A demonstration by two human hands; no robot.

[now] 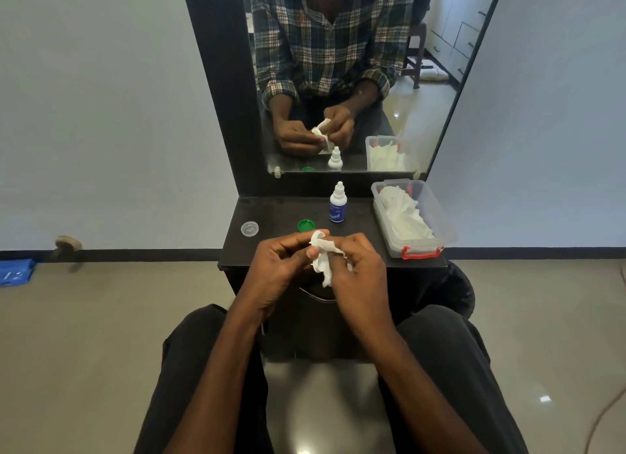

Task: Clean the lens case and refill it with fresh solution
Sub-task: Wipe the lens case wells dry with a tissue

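Observation:
Over the front edge of the black dresser top (277, 213), my left hand (281, 267) holds a white lens case (317, 237) between fingers and thumb. My right hand (359, 267) grips a crumpled white tissue (326, 267) pressed against the case. Most of the case is hidden by the tissue and fingers. A green case cap (306, 225) lies on the dresser just behind my hands. A clear round cap (250, 228) lies further left. The solution bottle (337, 203), white with a blue label and its nozzle capped, stands upright behind the green cap.
A clear plastic box with red latches (437, 223) holds white tissues at the dresser's right side. A mirror (423, 81) stands at the back and reflects my hands. My knees flank the dresser's front. A blue object (15, 272) lies on the floor at far left.

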